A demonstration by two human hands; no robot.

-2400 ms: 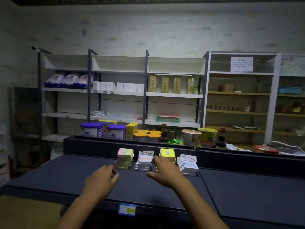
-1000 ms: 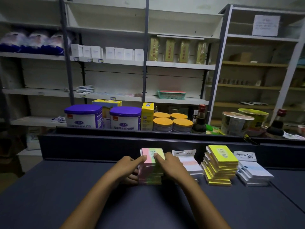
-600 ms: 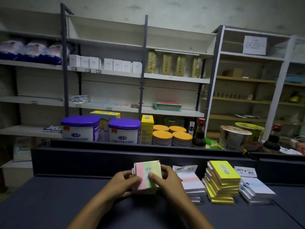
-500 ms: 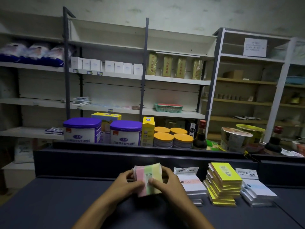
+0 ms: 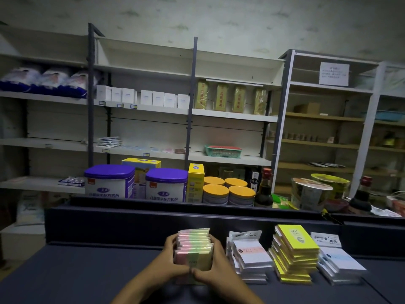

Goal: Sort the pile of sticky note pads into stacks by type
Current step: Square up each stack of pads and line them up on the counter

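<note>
Nearest on the dark worktop (image 5: 87, 275) are both hands, clamped on one bundle: the left hand (image 5: 168, 260) has its fingers curled round the left side of the pastel pad stack (image 5: 194, 249), the right hand (image 5: 215, 263) curls round its right side, and the thumbs meet at the near bottom edge. So neither hand is free and both are holding the same stack; neither is nearer, since it sits squarely between them at the middle of the view. The stack looks tipped so that the pad edges fan up and away from the person, with its long axis running near to far; whether its base touches the worktop I cannot tell, as the hands hide it. Just right of the right hand stands the white pad stack (image 5: 249, 257), close beside the pastel one but not touching as far as I can see. Further right is the yellow pad stack (image 5: 294, 255), then the pale blue pad stack (image 5: 337, 264) at the far right; all three lean a little and run in one row left to right. My read is that sorting is mostly done and the held stack is being squared up; the key relation for setting it down is the bare worktop on the left and the crowded row on the right. Beyond the raised back ledge (image 5: 131, 218) stand purple-lidded tins (image 5: 109, 181) and, further off, shelves (image 5: 219, 115).
</note>
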